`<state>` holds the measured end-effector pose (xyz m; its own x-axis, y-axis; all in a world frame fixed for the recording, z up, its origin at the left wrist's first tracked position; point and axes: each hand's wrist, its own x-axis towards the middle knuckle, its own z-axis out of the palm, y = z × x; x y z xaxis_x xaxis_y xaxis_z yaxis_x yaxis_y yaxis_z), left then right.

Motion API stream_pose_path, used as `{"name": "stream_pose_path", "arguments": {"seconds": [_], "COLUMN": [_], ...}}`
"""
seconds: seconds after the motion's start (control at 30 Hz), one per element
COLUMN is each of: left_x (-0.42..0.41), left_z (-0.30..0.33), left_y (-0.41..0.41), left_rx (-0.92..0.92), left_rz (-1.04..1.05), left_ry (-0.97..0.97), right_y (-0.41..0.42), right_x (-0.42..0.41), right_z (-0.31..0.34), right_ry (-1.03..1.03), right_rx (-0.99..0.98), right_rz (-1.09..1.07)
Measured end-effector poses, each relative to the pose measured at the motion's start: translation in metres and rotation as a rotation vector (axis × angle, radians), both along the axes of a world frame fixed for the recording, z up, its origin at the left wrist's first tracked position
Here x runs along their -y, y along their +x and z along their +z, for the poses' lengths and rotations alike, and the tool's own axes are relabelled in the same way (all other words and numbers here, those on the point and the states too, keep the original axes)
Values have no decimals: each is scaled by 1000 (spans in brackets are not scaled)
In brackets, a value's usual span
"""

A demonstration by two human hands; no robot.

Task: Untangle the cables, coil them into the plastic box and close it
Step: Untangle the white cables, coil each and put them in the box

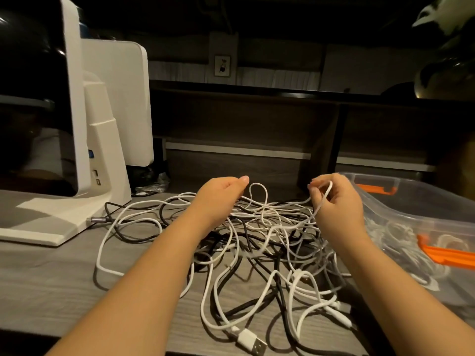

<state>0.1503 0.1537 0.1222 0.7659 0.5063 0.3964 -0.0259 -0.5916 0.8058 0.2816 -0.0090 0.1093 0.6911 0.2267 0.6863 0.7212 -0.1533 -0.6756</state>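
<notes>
A tangle of white and black cables (257, 242) spreads over the grey wooden desk in front of me. My right hand (336, 201) pinches a loop of white cable (324, 199) lifted above the far right of the pile. My left hand (221, 194) hovers over the far side of the heap with fingers curled; whether it grips a strand is hidden. A white USB plug (253, 343) lies at the near edge. The clear plastic box (411, 201) with orange latches (447, 253) stands open at the right, with some coiled cable inside.
A white monitor stand and base (84, 196) occupy the desk's left side, with a black cable and metal plug (96, 219) beside it. A dark shelf unit (257, 140) runs along the back. A small plastic bag (156, 183) lies behind the pile.
</notes>
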Motion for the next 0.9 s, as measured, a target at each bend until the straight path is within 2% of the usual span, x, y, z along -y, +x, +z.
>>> {"name": "stream_pose_path", "arguments": {"seconds": [0.07,0.23,0.4,0.47,0.53,0.73,0.83,0.9], "left_x": [1,13,15,15,17,15,9,7], "left_z": [0,-8,-9,-10,-9,-1,-2,0], "left_y": [-2,-1,0,0,2,9,10,10], "left_rx": [30,-243,-422,-415,-292,282,456,572], "left_rz": [-98,-323,-348,-323,-272,7,113,127], "left_ry": [-24,264,423,409,262,-476,-656,-815], "right_y": [-6,-6,2,2,1,-5,-17,-22], "right_x": [0,-1,-4,-4,-3,0,0,-2], "right_z": [-1,-1,-2,-2,-3,-1,-1,-1], "right_ry": [27,6,39,52,28,-140,-231,-370], "right_rx": [-17,-29,-46,-43,-11,-55,-63,-79], "right_rz": [97,109,36,45,53,181,279,297]}}
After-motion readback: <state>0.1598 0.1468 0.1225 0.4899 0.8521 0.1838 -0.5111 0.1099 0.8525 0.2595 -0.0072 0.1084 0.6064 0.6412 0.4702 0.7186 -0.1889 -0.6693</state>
